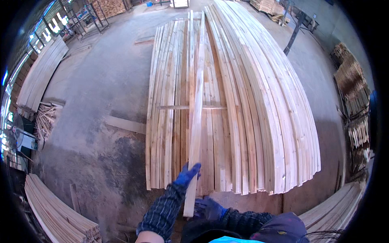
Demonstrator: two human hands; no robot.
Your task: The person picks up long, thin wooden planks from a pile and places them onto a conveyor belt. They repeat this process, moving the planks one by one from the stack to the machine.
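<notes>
One long, pale wooden board (pixel 195 133) lies lengthwise over the stack, its near end jutting out past the stack toward me. My left hand (pixel 186 175), in a blue glove, is wrapped around that board from its left side, a little way up from the near end. Beside the near end on the right is my gloved right hand (pixel 208 209), its fingers curled against the board's edge and partly hidden by it. Beneath lies a wide stack of long boards (pixel 239 162), higher on the right than on the left. A thin crosswise stick (pixel 172 107) rests on the lower left part.
More boards are piled at the lower left (pixel 60 210), lower right (pixel 336 208) and far left (pixel 42 75). Wood scraps (pixel 48 117) lie by the left pile. A flat plank (pixel 126 124) is on the concrete floor left of the stack. A dark post (pixel 295 32) stands at the back right.
</notes>
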